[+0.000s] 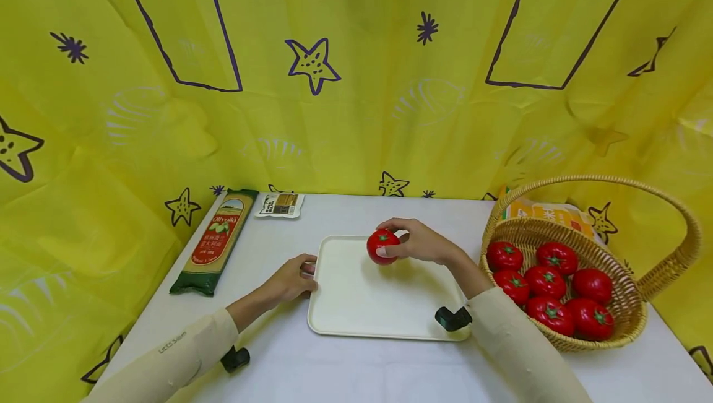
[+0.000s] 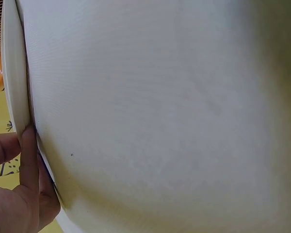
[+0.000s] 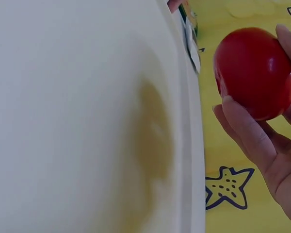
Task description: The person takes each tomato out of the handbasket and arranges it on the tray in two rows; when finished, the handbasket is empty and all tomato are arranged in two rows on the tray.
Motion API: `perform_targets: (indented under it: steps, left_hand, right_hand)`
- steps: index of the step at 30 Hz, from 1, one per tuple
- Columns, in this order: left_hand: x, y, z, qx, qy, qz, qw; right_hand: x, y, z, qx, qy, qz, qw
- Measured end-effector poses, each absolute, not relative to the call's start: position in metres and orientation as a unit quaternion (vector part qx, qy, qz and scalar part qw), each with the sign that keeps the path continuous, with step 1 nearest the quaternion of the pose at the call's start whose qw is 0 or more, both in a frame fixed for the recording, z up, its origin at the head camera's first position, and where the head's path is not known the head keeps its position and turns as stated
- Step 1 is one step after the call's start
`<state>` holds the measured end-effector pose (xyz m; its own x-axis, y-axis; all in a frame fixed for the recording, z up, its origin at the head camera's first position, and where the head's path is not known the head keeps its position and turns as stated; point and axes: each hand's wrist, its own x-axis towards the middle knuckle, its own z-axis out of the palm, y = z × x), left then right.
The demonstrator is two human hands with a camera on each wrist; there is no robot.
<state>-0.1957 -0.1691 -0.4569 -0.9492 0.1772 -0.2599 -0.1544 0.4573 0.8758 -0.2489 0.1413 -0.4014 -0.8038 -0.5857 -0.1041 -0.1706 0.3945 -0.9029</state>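
Red tomato [image 1: 380,252] in right hand [image 1: 419,241], calyx [image 1: 383,238] up, tray [image 1: 356,304] crosswise

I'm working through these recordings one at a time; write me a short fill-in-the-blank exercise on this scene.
1. The right hand holds one red ____ above the tray.
2. In the head view, the left hand grips the tray's ____ edge.
3. The curtain behind the table is mostly ____ in colour.
4. The container with the arched handle is a wicker ____.

Missing words: tomato; left; yellow; basket.
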Motion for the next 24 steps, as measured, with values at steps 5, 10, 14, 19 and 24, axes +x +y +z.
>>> perform_targets:
  steps: [5,10,14,19,24]
  left_hand:
    - [-0.194,-0.17,-0.456,0.006,0.839,0.521,0.159]
    - [-0.193,-0.169,-0.456,0.004,0.838,0.522,0.16]
    - [-0.193,-0.169,-0.456,0.007,0.837,0.524,0.16]
    - [-0.193,-0.169,-0.456,0.007,0.838,0.522,0.156]
    - [-0.194,-0.169,-0.454,0.009,0.839,0.521,0.156]
  right_hand:
    - [-0.256,0.133,-0.407,-0.206,0.812,-0.507,0.201]
    - [-0.259,0.126,-0.411,-0.195,0.819,-0.504,0.194]
    - [-0.261,0.121,-0.415,-0.191,0.823,-0.497,0.196]
    - [-0.264,0.114,-0.42,-0.177,0.832,-0.489,0.192]
    - [-0.267,0.108,-0.423,-0.166,0.841,-0.482,0.179]
